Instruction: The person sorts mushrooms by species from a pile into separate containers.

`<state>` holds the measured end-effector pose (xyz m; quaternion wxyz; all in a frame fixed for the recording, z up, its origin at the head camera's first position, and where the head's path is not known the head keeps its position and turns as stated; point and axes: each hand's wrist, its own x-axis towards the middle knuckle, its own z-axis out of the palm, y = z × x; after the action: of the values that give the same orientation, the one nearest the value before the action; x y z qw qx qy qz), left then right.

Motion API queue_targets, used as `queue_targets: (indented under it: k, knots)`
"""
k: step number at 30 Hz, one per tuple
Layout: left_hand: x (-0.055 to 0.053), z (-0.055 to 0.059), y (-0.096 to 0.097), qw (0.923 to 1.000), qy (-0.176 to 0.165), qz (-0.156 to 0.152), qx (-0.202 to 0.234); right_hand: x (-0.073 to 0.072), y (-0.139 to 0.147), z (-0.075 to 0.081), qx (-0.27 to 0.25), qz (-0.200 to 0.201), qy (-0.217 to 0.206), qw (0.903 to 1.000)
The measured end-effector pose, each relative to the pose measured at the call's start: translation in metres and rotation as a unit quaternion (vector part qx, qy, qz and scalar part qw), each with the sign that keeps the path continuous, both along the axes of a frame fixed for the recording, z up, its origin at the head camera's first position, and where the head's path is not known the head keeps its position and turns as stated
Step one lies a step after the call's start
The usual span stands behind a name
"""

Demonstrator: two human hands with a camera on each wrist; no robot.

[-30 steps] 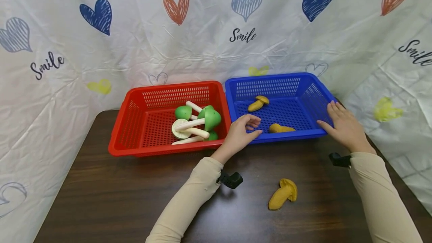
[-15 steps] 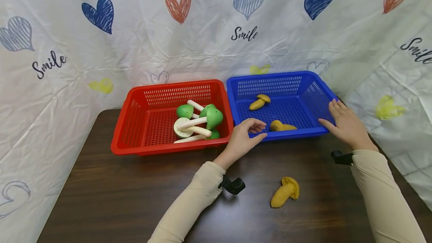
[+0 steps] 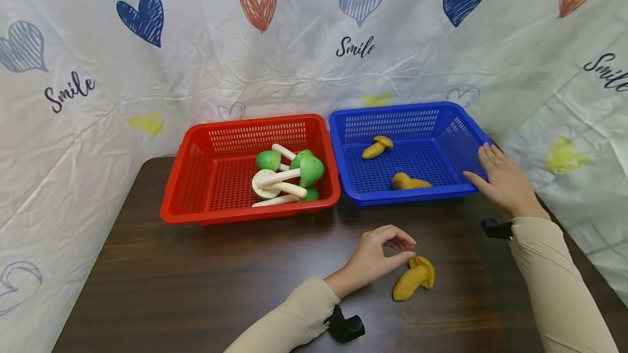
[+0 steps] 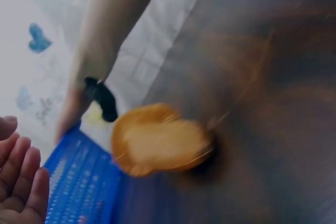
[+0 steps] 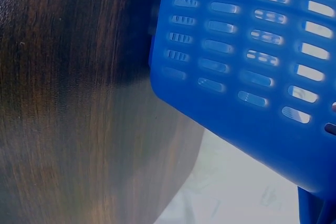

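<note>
A yellow-brown toy mushroom (image 3: 414,279) lies on the dark table in front of the blue basket (image 3: 402,199). My left hand (image 3: 375,257) is just beyond and left of it, fingers loosely bent with nothing held. In the left wrist view, the left fingers (image 4: 23,177) stand apart from the blurred mushroom (image 4: 157,145). My right hand (image 3: 507,184) rests on the right rim of the blue basket, its fingers fairly straight and its thumb pointing inward. Inside that basket lie two more yellow-brown mushrooms, one toward the back (image 3: 376,147) and one by the front wall (image 3: 409,181).
Left of the blue basket stands a red basket (image 3: 186,178) with several green-capped toy mushrooms (image 3: 279,178) at its right side. A white cloth (image 3: 289,75) printed with hearts hangs behind the table (image 3: 196,287). Each wrist wears a black mount (image 3: 343,326).
My left hand has moved from the front left corner of the blue basket toward me, down beside the mushroom on the table. My right hand has stayed at the basket's rim.
</note>
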<state>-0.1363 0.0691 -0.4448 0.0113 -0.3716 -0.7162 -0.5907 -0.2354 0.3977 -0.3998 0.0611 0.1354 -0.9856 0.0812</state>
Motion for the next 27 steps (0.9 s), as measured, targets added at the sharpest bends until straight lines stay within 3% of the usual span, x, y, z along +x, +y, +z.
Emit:
queue_targets:
  k: [3, 9, 14, 21, 27]
  knots:
    - [0.009, -0.006, 0.001, 0.9995, -0.03, 0.002, -0.008, 0.0, -0.001, 0.001, 0.0, 0.0, 0.001, 1.0]
    - [0.019, -0.014, 0.004, 0.9968, -0.041, 0.026, -0.063, -0.001, -0.002, 0.0, -0.001, 0.002, -0.003, 1.0]
    - [0.022, -0.02, 0.006, 0.9904, -0.069, -0.001, -0.12, 0.002, 0.002, -0.002, -0.001, 0.001, -0.004, 1.0]
    - [0.02, -0.028, 0.013, 0.9847, -0.048, 0.026, -0.165, 0.001, 0.004, -0.002, -0.005, 0.001, -0.003, 1.0]
    - [0.02, -0.025, 0.02, 0.98, -0.037, 0.037, -0.192, 0.0, 0.002, -0.001, -0.004, 0.001, 0.002, 1.0]
